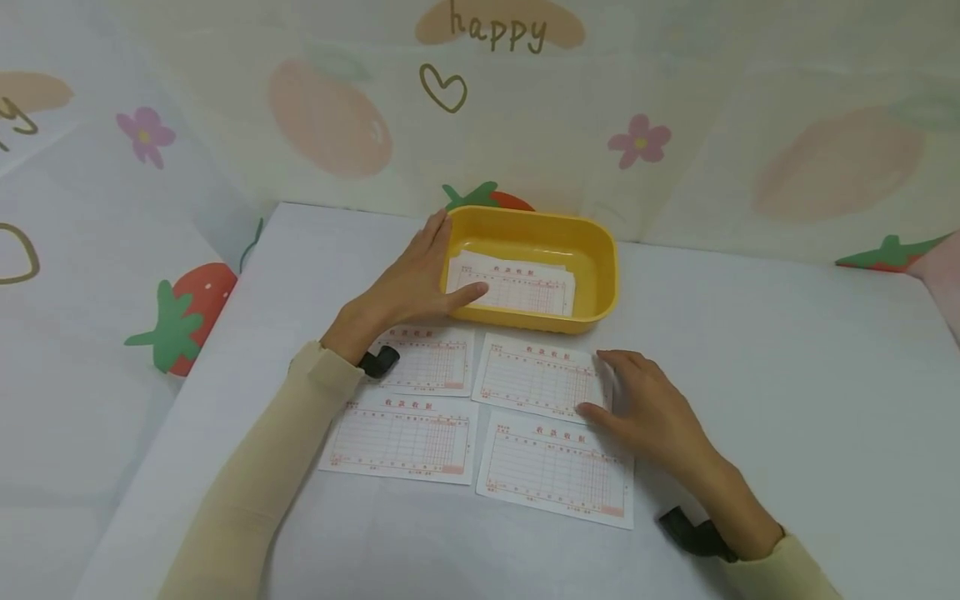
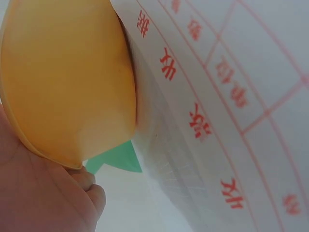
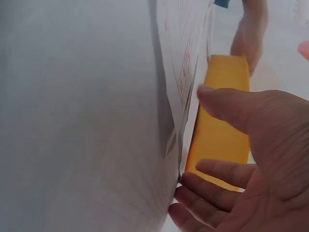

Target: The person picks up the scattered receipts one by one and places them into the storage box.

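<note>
My left hand (image 1: 408, 279) holds the left end of a yellow plastic basket (image 1: 604, 275), its thumb over the front rim and its fingers along the left wall. A stack of printed receipt slips (image 1: 517, 287) lies inside the basket. In front, more slips lie face up in two rows. My right hand (image 1: 660, 408) is at the right edge of the upper right slip (image 1: 543, 379), thumb and fingers spread apart. The right wrist view shows the fingertips beside the paper edges. Beneath the left wrist, the upper left slip (image 1: 431, 367) is partly covered.
The lower left slip (image 1: 405, 442) and lower right slip (image 1: 555, 475) lie nearest me on the white tabletop (image 1: 787, 400). Behind the basket rises a patterned cloth backdrop (image 1: 517, 100) with strawberries and flowers. A black wrist strap (image 1: 693, 533) shows on the right arm.
</note>
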The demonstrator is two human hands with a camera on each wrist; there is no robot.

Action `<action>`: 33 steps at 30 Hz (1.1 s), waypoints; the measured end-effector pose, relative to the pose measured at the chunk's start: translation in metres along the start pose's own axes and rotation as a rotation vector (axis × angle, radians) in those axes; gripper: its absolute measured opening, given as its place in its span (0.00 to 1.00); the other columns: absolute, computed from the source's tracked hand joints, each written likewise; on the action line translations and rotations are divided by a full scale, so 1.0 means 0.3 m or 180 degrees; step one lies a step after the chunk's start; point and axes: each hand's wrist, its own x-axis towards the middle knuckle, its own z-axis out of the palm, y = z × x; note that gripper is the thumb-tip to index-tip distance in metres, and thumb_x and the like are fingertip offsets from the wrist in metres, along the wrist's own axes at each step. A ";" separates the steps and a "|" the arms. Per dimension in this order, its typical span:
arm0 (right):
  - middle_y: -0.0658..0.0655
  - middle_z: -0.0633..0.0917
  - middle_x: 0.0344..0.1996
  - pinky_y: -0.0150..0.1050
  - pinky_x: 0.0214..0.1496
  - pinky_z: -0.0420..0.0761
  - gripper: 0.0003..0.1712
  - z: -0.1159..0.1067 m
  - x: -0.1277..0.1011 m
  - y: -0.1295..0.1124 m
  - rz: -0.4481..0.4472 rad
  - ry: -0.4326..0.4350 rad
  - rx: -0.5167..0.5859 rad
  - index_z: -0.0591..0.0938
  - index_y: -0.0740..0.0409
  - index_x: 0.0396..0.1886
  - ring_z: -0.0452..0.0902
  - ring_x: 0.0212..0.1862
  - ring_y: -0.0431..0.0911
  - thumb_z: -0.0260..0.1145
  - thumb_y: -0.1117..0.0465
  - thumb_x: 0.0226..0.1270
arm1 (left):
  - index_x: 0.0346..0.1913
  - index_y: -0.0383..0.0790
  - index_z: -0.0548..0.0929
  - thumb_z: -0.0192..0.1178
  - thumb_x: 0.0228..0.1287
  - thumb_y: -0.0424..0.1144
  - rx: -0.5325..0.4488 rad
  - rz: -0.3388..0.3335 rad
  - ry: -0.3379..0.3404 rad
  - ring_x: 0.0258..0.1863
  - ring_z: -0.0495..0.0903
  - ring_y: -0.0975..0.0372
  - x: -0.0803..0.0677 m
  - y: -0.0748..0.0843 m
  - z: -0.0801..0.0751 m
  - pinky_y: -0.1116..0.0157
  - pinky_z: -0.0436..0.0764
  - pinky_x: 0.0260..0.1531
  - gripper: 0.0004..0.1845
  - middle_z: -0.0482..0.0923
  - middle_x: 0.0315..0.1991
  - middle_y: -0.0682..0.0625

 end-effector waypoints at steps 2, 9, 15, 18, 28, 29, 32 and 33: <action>0.68 0.75 0.74 0.66 0.73 0.75 0.46 0.003 -0.005 -0.006 -0.0007 0.0011 -0.0091 0.72 0.62 0.76 0.70 0.75 0.65 0.80 0.51 0.63 | 0.86 0.38 0.30 0.55 0.69 0.72 -0.0007 -0.0001 -0.0003 0.89 0.35 0.49 -0.001 0.001 -0.001 0.49 0.44 0.88 0.64 0.23 0.88 0.44; 0.69 0.75 0.74 0.65 0.73 0.76 0.48 0.004 -0.017 -0.027 -0.0041 0.0033 -0.0211 0.70 0.63 0.79 0.71 0.75 0.66 0.80 0.53 0.64 | 0.86 0.37 0.30 0.55 0.69 0.72 -0.0032 0.0008 -0.0002 0.89 0.35 0.49 -0.001 0.003 0.000 0.49 0.43 0.88 0.64 0.24 0.88 0.43; 0.69 0.77 0.73 0.64 0.73 0.77 0.49 0.005 -0.021 -0.032 -0.0058 0.0026 -0.0222 0.68 0.65 0.79 0.73 0.74 0.65 0.80 0.54 0.65 | 0.86 0.38 0.30 0.55 0.69 0.71 -0.0059 -0.0016 -0.0006 0.89 0.36 0.48 -0.003 0.004 -0.002 0.47 0.46 0.88 0.64 0.24 0.88 0.43; 0.69 0.78 0.72 0.63 0.72 0.79 0.49 0.007 -0.020 -0.030 -0.0097 0.0042 -0.0226 0.68 0.65 0.79 0.74 0.73 0.65 0.80 0.54 0.65 | 0.86 0.39 0.30 0.55 0.69 0.72 -0.0065 -0.0024 0.0005 0.89 0.37 0.47 -0.003 0.005 -0.004 0.47 0.47 0.87 0.64 0.24 0.89 0.44; 0.69 0.72 0.77 0.65 0.74 0.76 0.49 0.010 -0.018 -0.012 -0.0239 -0.0007 -0.0366 0.66 0.62 0.81 0.70 0.77 0.66 0.78 0.53 0.66 | 0.86 0.38 0.31 0.55 0.69 0.72 -0.0056 -0.0005 0.0024 0.89 0.38 0.47 0.001 0.002 -0.001 0.46 0.48 0.87 0.64 0.24 0.89 0.44; 0.68 0.73 0.77 0.65 0.73 0.76 0.49 0.010 -0.018 -0.012 -0.0243 -0.0005 -0.0375 0.66 0.62 0.81 0.71 0.76 0.66 0.78 0.52 0.66 | 0.86 0.38 0.31 0.55 0.69 0.72 -0.0056 -0.0009 0.0023 0.89 0.38 0.47 0.001 0.003 -0.001 0.46 0.48 0.87 0.64 0.25 0.89 0.43; 0.68 0.73 0.77 0.66 0.72 0.77 0.49 0.008 -0.019 -0.015 -0.0226 -0.0010 -0.0406 0.66 0.60 0.81 0.73 0.75 0.67 0.79 0.52 0.66 | 0.86 0.38 0.31 0.56 0.69 0.72 -0.0046 -0.0016 0.0021 0.89 0.38 0.46 0.002 0.003 -0.002 0.46 0.48 0.87 0.64 0.25 0.89 0.43; 0.68 0.74 0.76 0.66 0.71 0.77 0.49 0.007 -0.019 -0.017 -0.0211 -0.0015 -0.0417 0.66 0.60 0.81 0.73 0.75 0.67 0.79 0.52 0.66 | 0.86 0.38 0.31 0.55 0.69 0.72 -0.0045 -0.0018 0.0018 0.89 0.38 0.46 0.003 0.002 0.000 0.46 0.48 0.87 0.64 0.25 0.89 0.43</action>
